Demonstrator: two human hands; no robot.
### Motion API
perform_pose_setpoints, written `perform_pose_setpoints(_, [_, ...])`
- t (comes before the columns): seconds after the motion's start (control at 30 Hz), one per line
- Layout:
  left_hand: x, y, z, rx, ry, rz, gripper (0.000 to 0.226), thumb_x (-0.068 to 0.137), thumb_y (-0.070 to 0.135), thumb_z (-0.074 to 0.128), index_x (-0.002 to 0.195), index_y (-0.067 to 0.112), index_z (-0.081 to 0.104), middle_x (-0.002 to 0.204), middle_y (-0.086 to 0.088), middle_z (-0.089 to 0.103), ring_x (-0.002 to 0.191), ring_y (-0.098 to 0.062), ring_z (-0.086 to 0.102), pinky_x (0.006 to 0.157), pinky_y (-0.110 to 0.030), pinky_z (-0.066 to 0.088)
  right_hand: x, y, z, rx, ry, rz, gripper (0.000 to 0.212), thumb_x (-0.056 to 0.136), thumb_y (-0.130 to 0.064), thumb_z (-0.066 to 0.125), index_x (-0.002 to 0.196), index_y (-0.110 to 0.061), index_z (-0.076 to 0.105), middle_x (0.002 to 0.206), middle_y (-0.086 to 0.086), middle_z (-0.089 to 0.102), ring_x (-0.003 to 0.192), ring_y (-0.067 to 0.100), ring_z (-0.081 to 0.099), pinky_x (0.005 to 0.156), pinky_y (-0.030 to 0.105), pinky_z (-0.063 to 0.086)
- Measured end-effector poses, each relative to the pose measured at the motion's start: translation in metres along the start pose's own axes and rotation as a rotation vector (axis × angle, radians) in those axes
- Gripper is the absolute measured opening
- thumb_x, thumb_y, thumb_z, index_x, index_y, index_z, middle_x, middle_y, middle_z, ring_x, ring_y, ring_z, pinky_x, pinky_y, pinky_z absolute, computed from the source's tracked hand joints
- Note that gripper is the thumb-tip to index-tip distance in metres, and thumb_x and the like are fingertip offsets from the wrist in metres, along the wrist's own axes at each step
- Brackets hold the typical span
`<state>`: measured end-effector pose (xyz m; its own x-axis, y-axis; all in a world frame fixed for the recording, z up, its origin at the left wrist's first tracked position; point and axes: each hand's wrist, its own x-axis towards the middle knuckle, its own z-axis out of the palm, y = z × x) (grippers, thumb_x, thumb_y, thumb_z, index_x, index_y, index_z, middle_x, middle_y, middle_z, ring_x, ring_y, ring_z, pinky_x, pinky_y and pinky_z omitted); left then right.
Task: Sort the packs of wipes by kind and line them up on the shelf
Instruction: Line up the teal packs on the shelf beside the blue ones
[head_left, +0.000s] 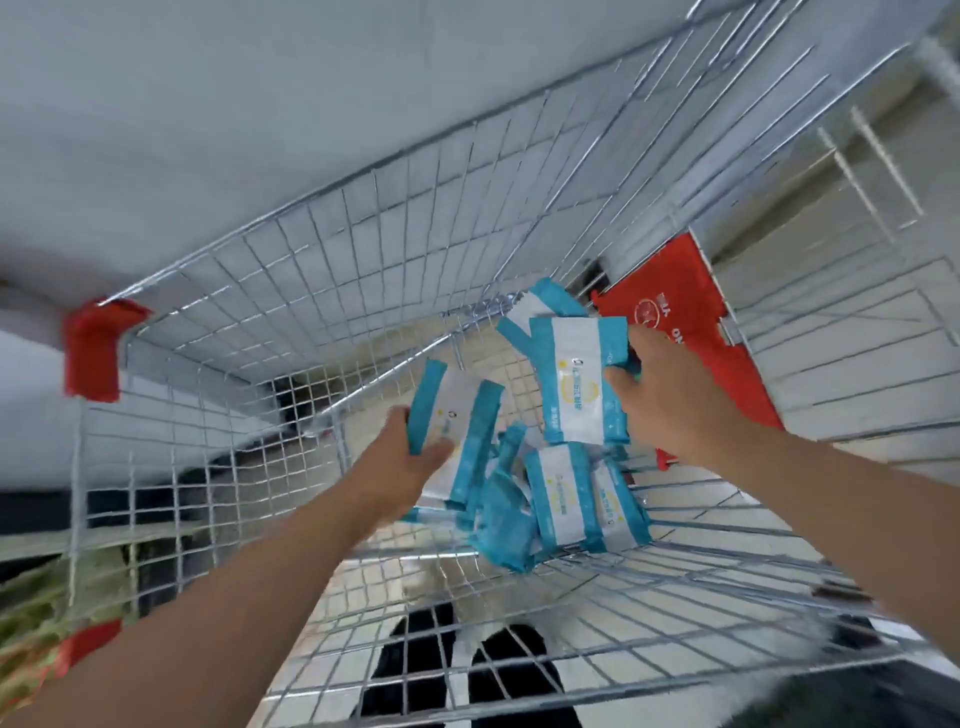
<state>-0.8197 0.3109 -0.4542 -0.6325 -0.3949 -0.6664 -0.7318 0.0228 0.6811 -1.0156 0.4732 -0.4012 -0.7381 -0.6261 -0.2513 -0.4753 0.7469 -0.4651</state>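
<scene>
Both my hands reach down into a wire shopping cart (291, 291). My left hand (410, 457) grips a blue-and-white pack of wipes (457, 415) by its left edge. My right hand (670, 395) holds another blue-and-white pack (576, 384) by its right edge, lifted above the pile. Several more packs of the same look (566, 499) lie heaped on the cart's bottom between my hands, and one more pack (540, 306) shows behind the lifted one. The view is blurred by motion.
The cart has red plastic corner caps (93, 353) and a red child-seat flap (675, 312) at the right. A pale tiled floor shows through the mesh. A patterned green and red thing (36, 623) sits at the lower left outside the cart.
</scene>
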Motion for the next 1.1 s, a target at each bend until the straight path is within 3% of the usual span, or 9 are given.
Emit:
perform_pose_setpoints(0.1, [-0.032, 0.024, -0.039, -0.056, 0.063, 0.026, 0.027, 0.098, 0.034, 0.051, 0.12, 0.025, 0.037, 0.108, 0.004, 0.059, 0.097, -0.017, 0.056, 0.078, -0.033, 0.044, -0.007, -0.044, -0.025, 0.005, 0.058, -0.092, 0.013, 0.093, -0.012, 0.049, 0.105, -0.008, 0.053, 0.086, 0.008, 0.059, 0.07, 0.025, 0.049, 0.06, 0.035, 0.033])
perform_pose_setpoints(0.27, [-0.101, 0.054, -0.095, -0.202, 0.204, 0.046, 0.023, 0.096, 0.025, 0.055, 0.114, 0.028, 0.041, 0.108, 0.0, 0.064, 0.095, -0.022, 0.065, 0.088, -0.046, 0.053, -0.026, -0.12, -0.07, 0.044, 0.085, -0.232, 0.018, 0.095, -0.014, 0.047, 0.111, -0.006, 0.051, 0.095, 0.011, 0.061, 0.08, 0.027, 0.055, 0.068, 0.04, 0.043])
perform_pose_setpoints(0.53, [-0.275, 0.063, -0.146, -0.33, 0.534, 0.139, 0.034, 0.094, 0.014, 0.059, 0.119, 0.028, 0.041, 0.104, -0.001, 0.068, 0.082, -0.021, 0.071, 0.071, -0.04, 0.06, -0.106, -0.246, -0.13, 0.031, 0.162, -0.599, 0.02, 0.096, -0.019, 0.044, 0.115, -0.013, 0.048, 0.101, 0.006, 0.06, 0.085, 0.025, 0.054, 0.07, 0.036, 0.042])
perform_pose_setpoints(0.63, [-0.348, 0.059, -0.163, -0.346, 0.679, 0.198, 0.034, 0.093, 0.018, 0.061, 0.121, 0.032, 0.046, 0.096, 0.005, 0.071, 0.08, -0.021, 0.073, 0.077, -0.046, 0.059, -0.147, -0.295, -0.146, 0.039, 0.174, -0.73, 0.018, 0.097, -0.018, 0.042, 0.114, -0.013, 0.048, 0.1, 0.003, 0.059, 0.082, 0.023, 0.053, 0.066, 0.034, 0.04])
perform_pose_setpoints(0.8, [-0.462, 0.039, -0.199, -0.37, 0.897, 0.265, 0.036, 0.091, 0.022, 0.064, 0.123, 0.032, 0.052, 0.104, 0.01, 0.071, 0.083, -0.011, 0.072, 0.08, -0.038, 0.059, -0.21, -0.386, -0.167, 0.091, 0.2, -0.916, 0.016, 0.096, -0.018, 0.044, 0.109, -0.012, 0.049, 0.093, 0.003, 0.059, 0.079, 0.025, 0.054, 0.064, 0.033, 0.038])
perform_pose_setpoints(0.97, [-0.565, -0.007, -0.246, -0.43, 1.138, 0.286, 0.041, 0.088, 0.028, 0.068, 0.124, 0.026, 0.051, 0.112, 0.008, 0.067, 0.092, -0.013, 0.069, 0.087, -0.039, 0.056, -0.275, -0.488, -0.165, 0.165, 0.209, -1.048, 0.014, 0.094, -0.018, 0.046, 0.104, -0.009, 0.05, 0.094, 0.006, 0.06, 0.084, 0.028, 0.056, 0.071, 0.04, 0.046])
perform_pose_setpoints(1.1, [-0.641, -0.06, -0.295, -0.456, 1.279, 0.288, 0.039, 0.086, 0.028, 0.071, 0.119, 0.016, 0.054, 0.108, 0.002, 0.068, 0.08, -0.011, 0.071, 0.069, -0.031, 0.059, -0.332, -0.572, -0.131, 0.174, 0.174, -1.116, 0.017, 0.095, -0.02, 0.045, 0.109, -0.013, 0.051, 0.098, 0.003, 0.062, 0.085, 0.025, 0.057, 0.071, 0.038, 0.048])
